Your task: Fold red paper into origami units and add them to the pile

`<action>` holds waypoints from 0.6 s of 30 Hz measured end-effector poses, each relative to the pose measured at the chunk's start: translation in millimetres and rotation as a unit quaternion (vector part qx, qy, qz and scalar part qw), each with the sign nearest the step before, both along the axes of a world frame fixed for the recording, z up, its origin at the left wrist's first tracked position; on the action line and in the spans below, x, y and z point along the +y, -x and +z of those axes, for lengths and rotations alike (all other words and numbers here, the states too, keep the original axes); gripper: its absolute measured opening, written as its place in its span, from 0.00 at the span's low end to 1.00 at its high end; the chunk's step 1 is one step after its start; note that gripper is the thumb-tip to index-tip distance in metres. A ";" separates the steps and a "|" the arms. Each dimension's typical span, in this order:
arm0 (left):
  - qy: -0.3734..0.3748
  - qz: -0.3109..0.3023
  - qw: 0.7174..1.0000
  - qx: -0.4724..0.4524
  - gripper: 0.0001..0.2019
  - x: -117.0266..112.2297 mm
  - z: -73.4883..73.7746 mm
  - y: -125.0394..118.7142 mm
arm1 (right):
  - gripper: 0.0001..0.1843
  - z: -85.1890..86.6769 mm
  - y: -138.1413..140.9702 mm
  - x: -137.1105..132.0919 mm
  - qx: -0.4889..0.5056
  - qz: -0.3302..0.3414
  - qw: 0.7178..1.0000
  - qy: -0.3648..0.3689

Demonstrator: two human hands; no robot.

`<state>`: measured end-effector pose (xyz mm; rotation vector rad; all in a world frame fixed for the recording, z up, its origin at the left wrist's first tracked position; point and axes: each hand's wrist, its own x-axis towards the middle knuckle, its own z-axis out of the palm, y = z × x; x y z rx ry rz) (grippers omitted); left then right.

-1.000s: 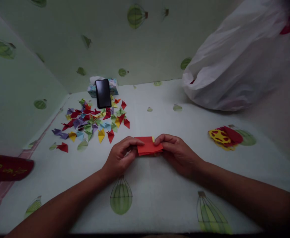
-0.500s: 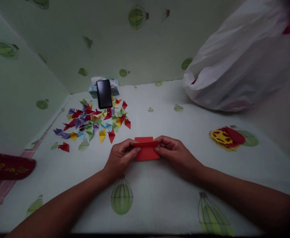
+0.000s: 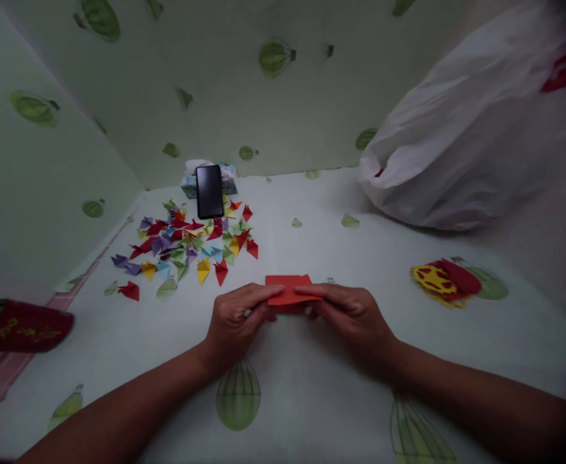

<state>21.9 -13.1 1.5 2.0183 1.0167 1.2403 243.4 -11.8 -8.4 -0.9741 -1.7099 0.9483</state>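
Note:
A folded piece of red paper (image 3: 289,291) is held level between my two hands, just over the table. My left hand (image 3: 241,316) pinches its left end, thumb beneath and fingers on top. On the other end my right hand (image 3: 353,314) grips the paper the same way, its fingertips lying along the upper face. Part of the paper's underside is hidden by the fingers. Beyond my left hand lies a spread of small folded paper cranes (image 3: 186,241) in several colours.
A black phone (image 3: 209,192) leans on a tissue box (image 3: 189,185) at the back. On the right are a white plastic bag (image 3: 438,148) and red and yellow paper cut-outs (image 3: 445,282). At the left edge lies a red can (image 3: 26,325). Balloon-patterned paper covers table and walls.
The red paper has tilted, so a flat face now shows on top. Both hands have shifted from thumbs on top to fingers on top. The whole view has moved slightly.

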 end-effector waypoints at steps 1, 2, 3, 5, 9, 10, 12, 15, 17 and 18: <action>-0.005 0.001 1.000 -0.011 0.15 0.5 -0.1 -0.3 | 0.17 0.2 0.0 0.5 0.004 0.000 1.000 -0.012; -0.005 0.006 1.000 -0.019 0.14 0.8 -0.1 -0.6 | 0.17 0.9 0.3 0.9 0.011 0.004 1.000 -0.019; -0.003 0.012 1.000 -0.026 0.13 1.0 0.1 -0.9 | 0.16 1.9 0.7 1.1 0.021 0.013 0.999 -0.023; 0.009 0.023 0.999 -0.037 0.11 0.9 0.9 -1.4 | 0.14 4.6 2.1 1.3 0.045 0.032 0.998 -0.017; 0.025 0.025 0.998 -0.051 0.08 -0.6 3.6 -2.8 | 0.08 8.9 4.4 1.0 0.062 0.040 0.997 0.024; 0.033 0.025 0.998 -0.053 0.06 -1.1 4.1 -3.2 | 0.07 9.4 4.7 0.8 0.062 0.040 0.997 0.035; 0.059 0.028 0.996 -0.060 0.02 -2.1 4.3 -3.9 | 0.05 9.8 5.0 0.2 0.072 0.038 0.995 0.059; 0.105 0.029 0.991 -0.081 0.05 -3.8 2.7 -4.9 | 0.04 10.2 5.2 -1.0 0.084 0.034 0.990 0.104; 0.135 0.021 0.986 -0.100 0.06 -4.5 1.2 -5.4 | 0.07 10.3 5.4 -1.5 0.083 0.034 0.988 0.125; 0.149 0.017 0.983 -0.110 0.07 -4.6 0.5 -5.6 | 0.08 10.3 5.6 -1.5 0.084 0.034 0.987 0.130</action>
